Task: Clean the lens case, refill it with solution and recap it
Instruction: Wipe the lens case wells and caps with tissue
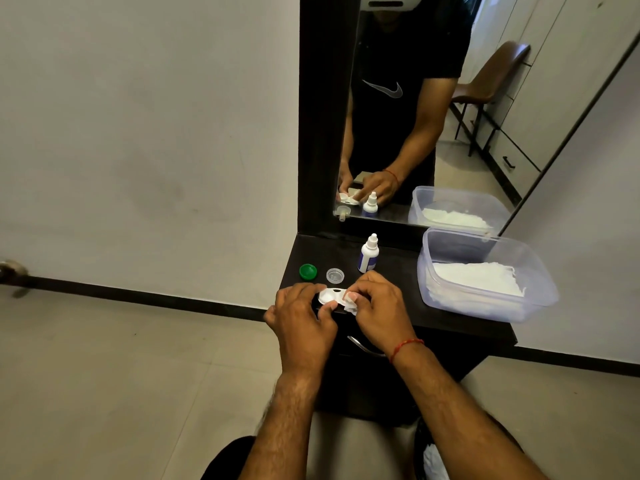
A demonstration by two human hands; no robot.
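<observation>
A white lens case [330,295] is held just above the front of the dark dresser top [398,292]. My left hand [301,320] grips its left end. My right hand [375,306] pinches a small piece of white tissue [350,305] against the case's right well. Both caps lie off the case on the dresser: a green cap [308,271] and a clear cap [335,275]. A small white solution bottle [368,253] with a blue label stands upright just behind my right hand, its cap on.
A clear plastic tub [540,299] with white tissues sits at the dresser's right. A mirror [450,109] in a dark frame rises behind the dresser. A drawer handle [363,346] shows below my hands. Tiled floor lies to the left.
</observation>
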